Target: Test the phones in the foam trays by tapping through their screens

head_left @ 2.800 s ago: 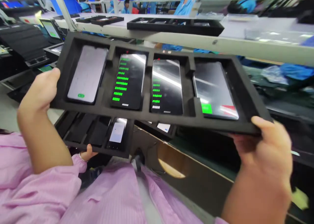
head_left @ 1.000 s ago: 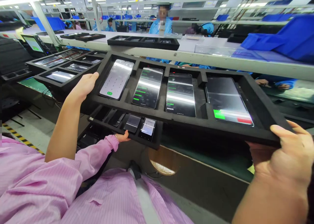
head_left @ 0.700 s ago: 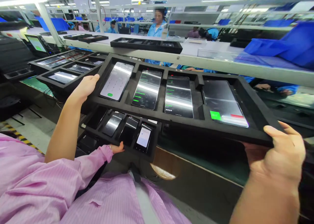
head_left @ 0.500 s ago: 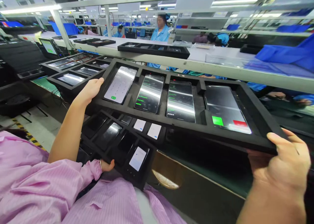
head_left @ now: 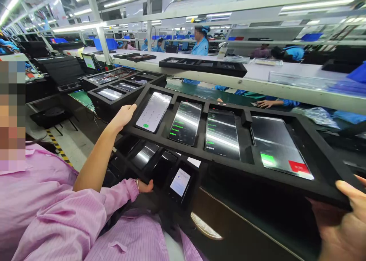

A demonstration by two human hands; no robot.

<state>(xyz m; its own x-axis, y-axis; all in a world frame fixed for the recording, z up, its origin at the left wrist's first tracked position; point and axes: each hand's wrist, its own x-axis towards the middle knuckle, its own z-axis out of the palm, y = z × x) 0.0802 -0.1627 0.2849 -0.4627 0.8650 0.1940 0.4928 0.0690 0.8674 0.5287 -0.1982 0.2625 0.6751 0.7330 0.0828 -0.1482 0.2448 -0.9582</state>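
A long black foam tray (head_left: 200, 154) is held raised and slightly tilted in front of me. My left hand (head_left: 125, 117) grips its left end, and my right hand (head_left: 354, 207) closes round the right end, partly cut off by the frame. Each compartment holds a smartphone: one shows a dial pad (head_left: 154, 112), two dark-screened phones (head_left: 185, 123) carry green text, and a larger phone (head_left: 281, 144) displays green and red blocks. Beneath it is a second black tray of phones (head_left: 194, 184), partly hidden. Another hand (head_left: 145, 186), from a pink cuff, holds its near side.
Stacked phone trays (head_left: 110, 95) stand at the left of the bench. On the white shelf (head_left: 257, 72) ahead lies another black tray (head_left: 203, 67). A person in pink (head_left: 45, 173) is close on my left. Across the bench, a blue-sleeved hand (head_left: 267, 103) rests on the surface.
The view has swung left, so the scene sits farther right. Both my hands keep their grip on the tray. The white-screened phones beneath it are now mostly covered.
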